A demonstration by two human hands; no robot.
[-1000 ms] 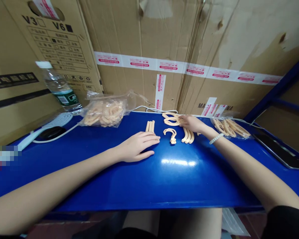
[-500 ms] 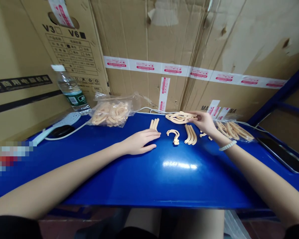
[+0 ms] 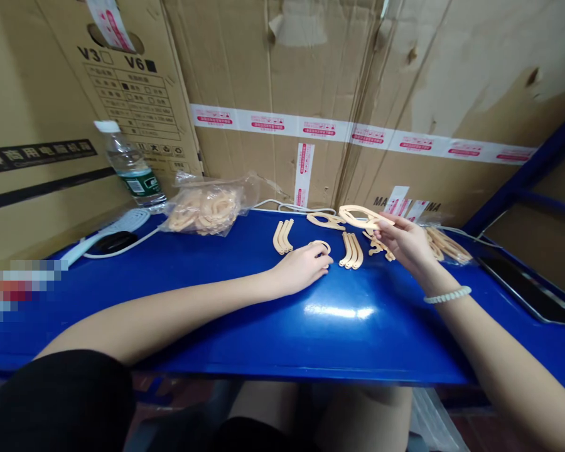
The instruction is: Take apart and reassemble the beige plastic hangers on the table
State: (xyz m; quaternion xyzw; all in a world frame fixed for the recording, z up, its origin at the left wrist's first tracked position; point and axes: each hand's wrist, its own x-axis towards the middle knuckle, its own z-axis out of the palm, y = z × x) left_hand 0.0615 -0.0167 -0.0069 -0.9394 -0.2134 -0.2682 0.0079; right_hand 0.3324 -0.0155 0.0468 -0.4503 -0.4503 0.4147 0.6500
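Note:
My right hand (image 3: 402, 242) pinches a beige, open-looped frame piece (image 3: 353, 218) by its right end, lifted over the table. A similar looped frame piece (image 3: 322, 222) lies behind it on the tabletop. With fingers curled, my left hand (image 3: 304, 269) closes on a beige plastic hook (image 3: 324, 244), most of which is hidden beneath the fingers. Several slim curved arms (image 3: 283, 236) lie side by side just beyond my left hand. Another row of curved arms (image 3: 351, 251) lies between the two hands. Small beige hooks (image 3: 378, 246) are partly covered by my right hand.
On the blue table (image 3: 245, 339), a clear bag of beige parts (image 3: 207, 207) sits at the back left, near a water bottle (image 3: 134, 169) and a black mouse (image 3: 115, 242). Another bag of parts (image 3: 447, 246) and a dark tablet-like device (image 3: 527, 289) are right. Cardboard stands behind.
My right hand has raised one looped frame piece off the other and drawn it rightward. My left hand has moved right, from the left curved arms onto the hook, its fingers now curled.

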